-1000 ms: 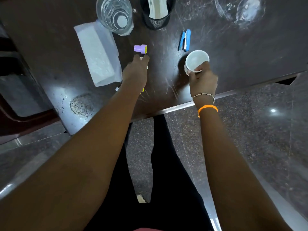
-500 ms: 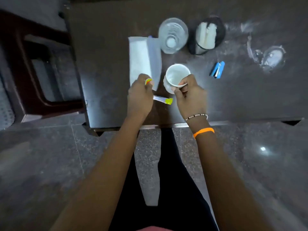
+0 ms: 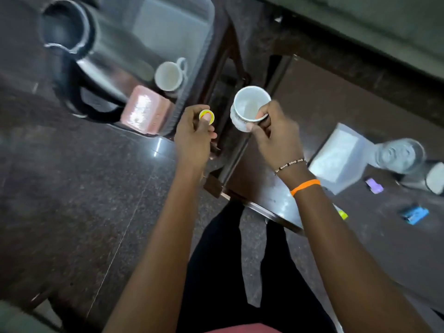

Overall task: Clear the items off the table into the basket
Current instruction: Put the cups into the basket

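Note:
My right hand (image 3: 274, 133) grips a white cup (image 3: 248, 106) by its rim and handle, held in the air over the chair frame between table and basket. My left hand (image 3: 194, 135) is closed on a small round yellow-capped item (image 3: 207, 117), just right of the basket. The clear plastic basket (image 3: 192, 75) stands on the floor at upper left and holds a steel kettle (image 3: 96, 56), a white mug (image 3: 169, 75) and a pink box (image 3: 146, 111). On the dark table (image 3: 374, 231) at right lie a white packet (image 3: 341, 157), a glass (image 3: 401, 152), a purple item (image 3: 374, 185), a blue stapler (image 3: 414, 214) and a yellow-green marker tip (image 3: 342, 214).
A dark wooden chair frame (image 3: 230, 75) stands between the basket and the table. A black mesh holder (image 3: 430, 176) sits at the table's right edge of view. Polished granite floor (image 3: 84, 188) lies at left and my dark-trousered legs (image 3: 240, 272) below.
The view has swung left from the table to the basket. Both hands lifted off the table with the cup and the yellow-capped item and moved left towards the basket.

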{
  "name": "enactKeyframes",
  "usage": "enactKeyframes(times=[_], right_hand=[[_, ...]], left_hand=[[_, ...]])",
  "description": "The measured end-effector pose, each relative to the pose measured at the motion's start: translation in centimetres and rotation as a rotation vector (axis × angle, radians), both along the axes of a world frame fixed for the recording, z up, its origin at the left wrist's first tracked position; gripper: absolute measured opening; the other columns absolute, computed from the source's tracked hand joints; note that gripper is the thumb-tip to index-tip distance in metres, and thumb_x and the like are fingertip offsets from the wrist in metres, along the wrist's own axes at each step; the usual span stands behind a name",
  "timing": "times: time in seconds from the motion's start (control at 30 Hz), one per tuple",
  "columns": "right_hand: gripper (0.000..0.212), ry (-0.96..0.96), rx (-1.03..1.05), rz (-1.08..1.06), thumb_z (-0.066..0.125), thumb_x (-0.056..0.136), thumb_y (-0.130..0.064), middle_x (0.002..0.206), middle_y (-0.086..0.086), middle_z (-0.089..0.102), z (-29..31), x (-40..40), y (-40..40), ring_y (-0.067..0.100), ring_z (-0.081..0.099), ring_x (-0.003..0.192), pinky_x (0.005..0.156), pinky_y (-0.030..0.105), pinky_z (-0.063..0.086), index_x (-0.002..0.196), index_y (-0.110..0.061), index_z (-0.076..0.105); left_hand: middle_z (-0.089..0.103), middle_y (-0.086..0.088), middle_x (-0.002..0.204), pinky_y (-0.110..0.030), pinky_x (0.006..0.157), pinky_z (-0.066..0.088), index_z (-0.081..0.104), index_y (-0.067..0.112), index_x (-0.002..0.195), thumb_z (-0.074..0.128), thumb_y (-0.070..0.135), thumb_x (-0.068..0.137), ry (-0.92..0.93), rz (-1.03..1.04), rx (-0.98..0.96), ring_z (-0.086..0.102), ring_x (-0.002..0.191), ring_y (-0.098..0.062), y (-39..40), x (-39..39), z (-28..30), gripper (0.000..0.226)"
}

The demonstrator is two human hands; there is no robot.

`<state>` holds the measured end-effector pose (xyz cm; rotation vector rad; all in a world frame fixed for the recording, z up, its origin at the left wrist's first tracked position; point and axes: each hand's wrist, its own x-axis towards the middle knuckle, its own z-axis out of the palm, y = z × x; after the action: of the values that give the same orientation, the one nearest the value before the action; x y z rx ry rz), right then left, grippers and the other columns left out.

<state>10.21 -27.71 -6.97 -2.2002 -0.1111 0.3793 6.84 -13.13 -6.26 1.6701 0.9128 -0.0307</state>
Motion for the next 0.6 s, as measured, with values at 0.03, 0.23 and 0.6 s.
enactKeyframes(times=[0.03, 0.23, 0.6], right_hand=[[0.02, -0.016, 0.004, 0.018, 0.062, 0.081, -0.012, 0.072, -0.002, 0.052, 0.2, 1.0, 1.4, 0.02, 0.048, 0.068, 0.063, 0.03, 0.035, 0.095, -0.004, 0.052], [0.024, -0.085, 0.005, 0.086, 0.062, 0.079, -0.011, 0.074, 0.004, 0.054, 0.2, 7.6, 10.9, 0.023, 0.052, 0.069, 0.07, 0.033, 0.041, 0.098, 0.0, 0.053], [0.02, -0.03, -0.345, 0.077, 0.058, 0.083, -0.018, 0.11, 0.019, 0.066, -4.7, 16.3, 18.4, 0.038, 0.057, 0.106, 0.084, 0.037, 0.046, 0.103, -0.013, 0.059]], left_hand=[[0.055, 0.004, 0.08, -0.014, 0.059, 0.048, 0.056, 0.019, 0.1, 0.047, 0.012, 0.096, -0.025, 0.014, -0.011, 0.053, 0.065, -0.008, 1.0, 0.3, 0.2, 0.013], [0.053, -0.005, 0.08, -0.02, 0.06, 0.045, 0.056, 0.026, 0.087, 0.045, 0.011, 0.095, -0.03, 0.13, -0.07, 0.051, 0.062, -0.011, 7.7, 3.0, 0.5, 0.02], [0.061, 0.003, 0.083, -0.038, 0.086, 0.052, 0.056, 0.023, 0.084, 0.064, 0.016, 0.082, 0.094, -0.049, 0.067, 0.061, 0.088, -0.025, 11.6, 8.6, -0.7, 0.012]])
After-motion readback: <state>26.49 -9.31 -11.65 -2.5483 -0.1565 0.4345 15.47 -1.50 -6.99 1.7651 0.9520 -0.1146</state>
